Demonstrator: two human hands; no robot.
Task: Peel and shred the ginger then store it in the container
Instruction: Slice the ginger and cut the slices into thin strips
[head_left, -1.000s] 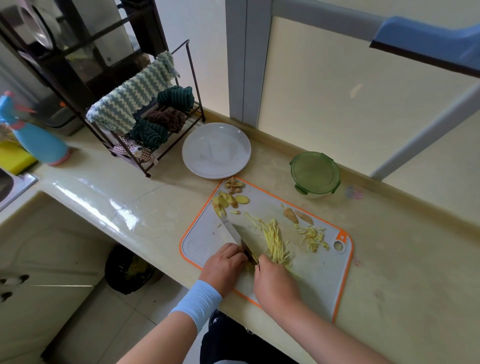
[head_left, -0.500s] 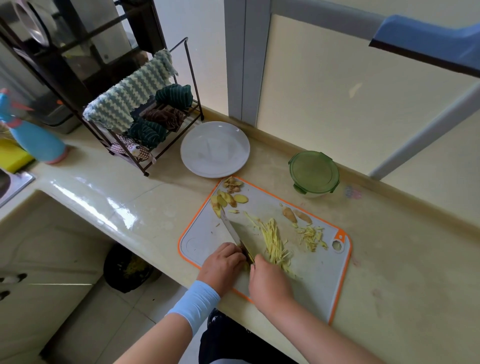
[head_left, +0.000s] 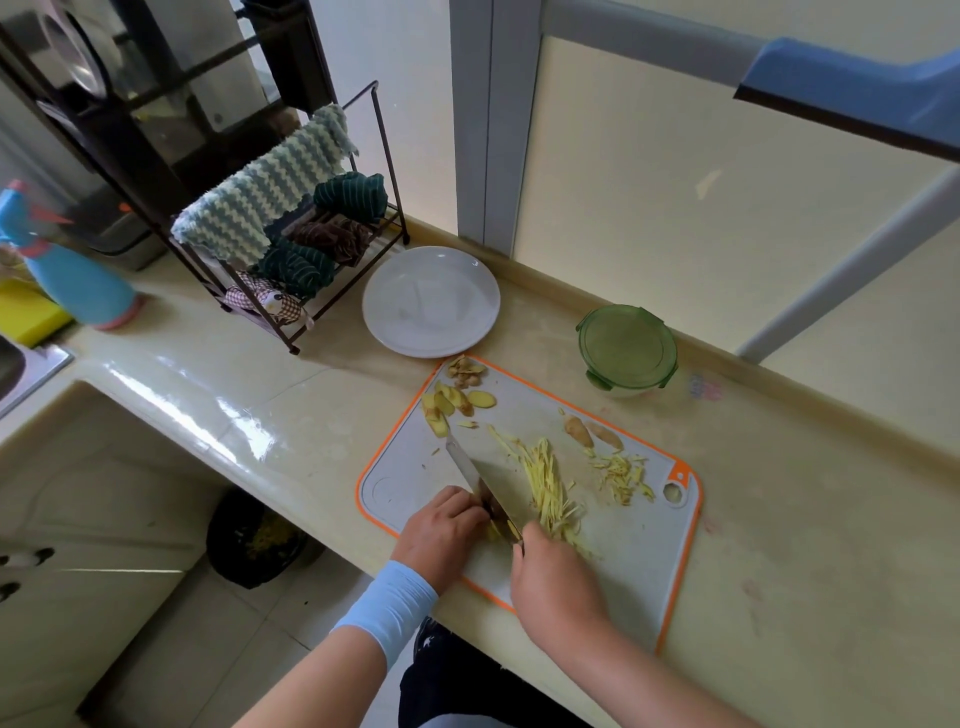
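At the near edge of the cutting board (head_left: 405, 488), which lies along the front edge of the counter (head_left: 260, 415), you are mid-cut. Your right hand (head_left: 558, 584) is closed round the handle of the knife (head_left: 467, 467), whose blade runs toward the board's far left corner. Your left hand (head_left: 441, 535) sits just left of the blade with fingers curled, pinning a ginger piece (head_left: 493, 531) that is mostly hidden beneath them. The curl appears meant to keep the fingertips behind the edge.

Finished shreds (head_left: 550, 483) lie in a long heap just right of the blade, pushed clear of the cutting line. Uncut slices (head_left: 447, 402) wait at the far left corner, beside the peelings (head_left: 465, 368). The container (head_left: 626, 348) stands just beyond the board's far edge with its green lid on, so storing is not yet begun. Shredding looks roughly half complete.
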